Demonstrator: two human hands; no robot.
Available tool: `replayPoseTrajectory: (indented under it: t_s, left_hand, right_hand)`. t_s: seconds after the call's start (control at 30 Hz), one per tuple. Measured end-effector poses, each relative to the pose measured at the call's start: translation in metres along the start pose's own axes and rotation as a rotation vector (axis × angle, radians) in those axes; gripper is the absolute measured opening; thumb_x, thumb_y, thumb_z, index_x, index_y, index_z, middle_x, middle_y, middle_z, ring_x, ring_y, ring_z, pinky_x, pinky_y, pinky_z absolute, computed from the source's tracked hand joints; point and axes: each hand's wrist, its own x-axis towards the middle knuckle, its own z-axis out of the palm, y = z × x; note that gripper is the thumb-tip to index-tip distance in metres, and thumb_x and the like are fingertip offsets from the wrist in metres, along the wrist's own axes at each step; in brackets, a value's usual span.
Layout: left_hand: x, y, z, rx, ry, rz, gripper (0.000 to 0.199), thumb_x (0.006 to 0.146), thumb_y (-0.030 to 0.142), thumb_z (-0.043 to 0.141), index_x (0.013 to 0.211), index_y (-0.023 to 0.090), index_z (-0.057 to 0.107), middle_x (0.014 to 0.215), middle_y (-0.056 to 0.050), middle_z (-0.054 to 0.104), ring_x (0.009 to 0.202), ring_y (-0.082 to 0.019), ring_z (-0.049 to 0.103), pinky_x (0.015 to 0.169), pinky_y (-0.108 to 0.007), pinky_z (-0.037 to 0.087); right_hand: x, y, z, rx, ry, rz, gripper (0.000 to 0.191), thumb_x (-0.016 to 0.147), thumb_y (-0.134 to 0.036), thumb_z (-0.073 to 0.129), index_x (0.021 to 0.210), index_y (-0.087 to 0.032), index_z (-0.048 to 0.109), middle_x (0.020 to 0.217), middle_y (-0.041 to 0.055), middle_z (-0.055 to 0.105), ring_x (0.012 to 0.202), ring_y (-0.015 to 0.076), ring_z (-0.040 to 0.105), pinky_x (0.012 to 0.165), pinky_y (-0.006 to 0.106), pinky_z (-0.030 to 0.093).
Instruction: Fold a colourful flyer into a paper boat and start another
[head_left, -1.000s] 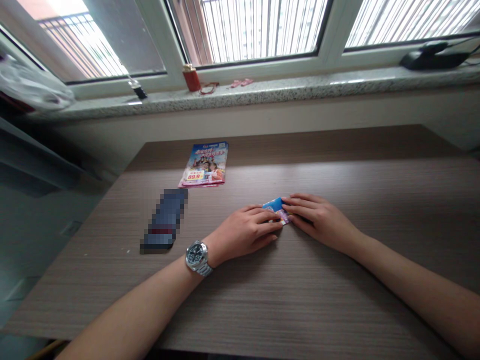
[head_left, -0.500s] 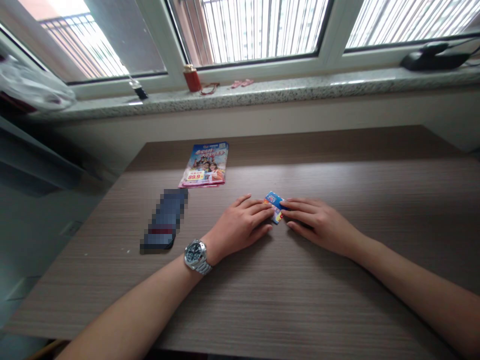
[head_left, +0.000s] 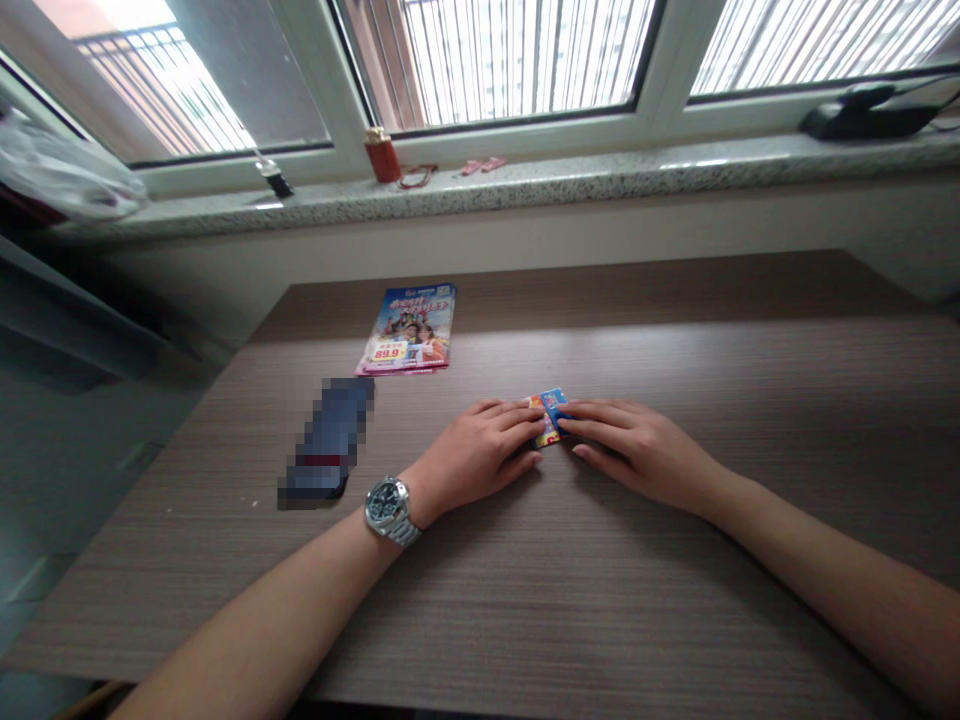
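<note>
A small, colourful piece of printed paper or card [head_left: 550, 422] lies on the wooden table [head_left: 600, 580], blue on its right part and red and yellow on its left. My left hand [head_left: 491, 448], a metal watch on its wrist, rests its outstretched fingertips over the left edge of the piece. From the other side, my right hand [head_left: 630, 443] touches the right edge with its fingers laid straight. Both thumbs are apart from the fingers, near the tabletop. The fingertips hide the piece's side edges, so I cannot tell whether it is folded.
A stack of printed flyers [head_left: 409, 330] lies toward the back left. Nearer me is a dark, pixelated flat object [head_left: 326, 440]. The stone windowsill [head_left: 600, 180] bears a red container [head_left: 382, 157], pink items [head_left: 484, 165] and a black device [head_left: 874, 118].
The small printed piece has turned clockwise between my fingers: its blue part has swung from the top to the right. My left hand has shifted very slightly left.
</note>
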Motion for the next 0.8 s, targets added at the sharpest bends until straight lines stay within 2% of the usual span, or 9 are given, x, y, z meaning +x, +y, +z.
replayPoseTrajectory:
  t_s: [0.27, 0.47, 0.6, 0.8]
  left_hand:
    - [0.001, 0.0005, 0.001, -0.001, 0.024, 0.051, 0.04, 0.103, 0.037, 0.051, 0.14, 0.023, 0.056, 0.148, -0.008, 0.056, 0.137, -0.023, 0.052, 0.117, -0.045, 0.039]
    - [0.0017, 0.0057, -0.0034, 0.038, 0.001, 0.065, 0.038, 0.104, 0.038, 0.048, 0.137, 0.022, 0.059, 0.141, -0.006, 0.061, 0.129, -0.025, 0.057, 0.11, -0.042, 0.045]
    - [0.0012, 0.0068, -0.0019, 0.06, -0.012, 0.053, 0.037, 0.104, 0.038, 0.048, 0.137, 0.024, 0.058, 0.14, -0.007, 0.061, 0.124, -0.024, 0.06, 0.107, -0.042, 0.047]
    - [0.0004, 0.0038, 0.0015, 0.06, 0.004, 0.025, 0.043, 0.102, 0.038, 0.053, 0.142, 0.025, 0.053, 0.143, -0.008, 0.059, 0.129, -0.023, 0.058, 0.115, -0.045, 0.041]
  right_hand:
    - [-0.0032, 0.0031, 0.0046, 0.021, -0.026, -0.001, 0.043, 0.099, -0.024, 0.057, 0.142, -0.027, 0.058, 0.143, 0.0092, 0.062, 0.13, 0.0265, 0.06, 0.11, 0.049, 0.049]
    - [-0.0036, 0.0029, 0.0049, -0.02, -0.05, 0.008, 0.041, 0.1, -0.027, 0.056, 0.14, -0.023, 0.06, 0.142, 0.0124, 0.063, 0.13, 0.0282, 0.06, 0.108, 0.049, 0.051]
    - [-0.0025, 0.0011, 0.0039, -0.03, -0.033, 0.004, 0.041, 0.099, -0.027, 0.058, 0.14, -0.026, 0.06, 0.141, 0.0109, 0.063, 0.128, 0.0279, 0.061, 0.106, 0.049, 0.052]
    - [-0.0024, 0.001, 0.0038, -0.032, -0.018, 0.001, 0.04, 0.098, -0.028, 0.059, 0.138, -0.025, 0.061, 0.138, 0.0106, 0.066, 0.126, 0.0284, 0.062, 0.105, 0.05, 0.053]
